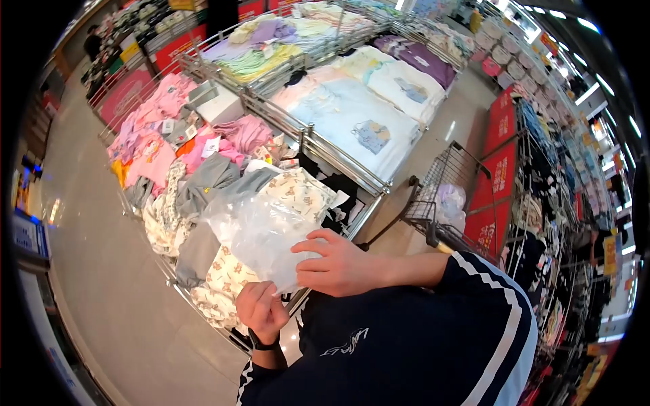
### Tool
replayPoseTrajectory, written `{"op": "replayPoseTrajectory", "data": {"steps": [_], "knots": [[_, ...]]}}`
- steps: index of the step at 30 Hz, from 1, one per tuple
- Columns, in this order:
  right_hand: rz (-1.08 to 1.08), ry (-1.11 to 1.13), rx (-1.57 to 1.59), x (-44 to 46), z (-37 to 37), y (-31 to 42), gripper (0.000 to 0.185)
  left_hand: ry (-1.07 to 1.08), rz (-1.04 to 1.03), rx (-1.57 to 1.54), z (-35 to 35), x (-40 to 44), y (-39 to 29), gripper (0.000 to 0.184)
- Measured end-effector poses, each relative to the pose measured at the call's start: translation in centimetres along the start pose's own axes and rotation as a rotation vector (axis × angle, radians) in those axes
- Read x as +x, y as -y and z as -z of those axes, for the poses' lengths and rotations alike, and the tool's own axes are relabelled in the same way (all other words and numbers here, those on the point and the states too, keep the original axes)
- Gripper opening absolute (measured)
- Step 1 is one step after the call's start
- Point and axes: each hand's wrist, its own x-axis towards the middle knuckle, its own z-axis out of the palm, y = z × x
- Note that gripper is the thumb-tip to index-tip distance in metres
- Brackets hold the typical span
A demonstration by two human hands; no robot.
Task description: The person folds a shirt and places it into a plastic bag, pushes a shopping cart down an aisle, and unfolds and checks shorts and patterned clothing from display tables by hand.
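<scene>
A clear, crumpled plastic bag (261,227) lies puffed out over the clothes just in front of me. Its lower corner is pinched in my left hand (261,308), which wears a dark wristband. My right hand (332,264) grips the bag's right side, fingers bent and slightly apart; the thumb is hidden. Under and around the bag are cream printed garments (298,189) and a grey garment (210,179). Whether anything is inside the bag I cannot tell.
The heap sits in a metal-railed display bin (305,139), with pink clothes (159,152) and a white box (220,105) farther back. Beyond the rail lie flat-laid shirts (369,115). A shopping cart (440,189) holding a bagged item stands at right, near red panels (491,183).
</scene>
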Motion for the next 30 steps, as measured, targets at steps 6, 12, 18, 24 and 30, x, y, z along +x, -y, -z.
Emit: {"op": "replayPoseTrajectory", "data": {"steps": [6, 12, 18, 24, 30], "knots": [[-0.359, -0.151, -0.2, -6.7, 2.5, -0.2, 0.016, -0.359, 0.107, -0.079, 0.1, 1.8, 2.4, 0.004], [-0.576, -0.308, -0.205, -15.0, 4.1, -0.3, 0.024, -0.247, -0.08, -0.331, -3.5, 5.4, -2.3, 0.007], [-0.588, -0.571, 0.368, -17.1, 2.4, -0.2, 0.036, 0.419, 0.067, -0.948, -12.9, 5.6, -13.1, 0.01], [-0.741, -0.626, 0.591, -27.9, 11.0, 1.7, 0.029, 0.838, -0.402, 0.155, -18.2, 8.5, -17.7, 0.077], [-0.622, -0.812, 0.519, -38.2, 13.9, 4.3, 0.036, 1.37, 0.237, 0.143, -30.8, 2.8, -8.4, 0.067]]}}
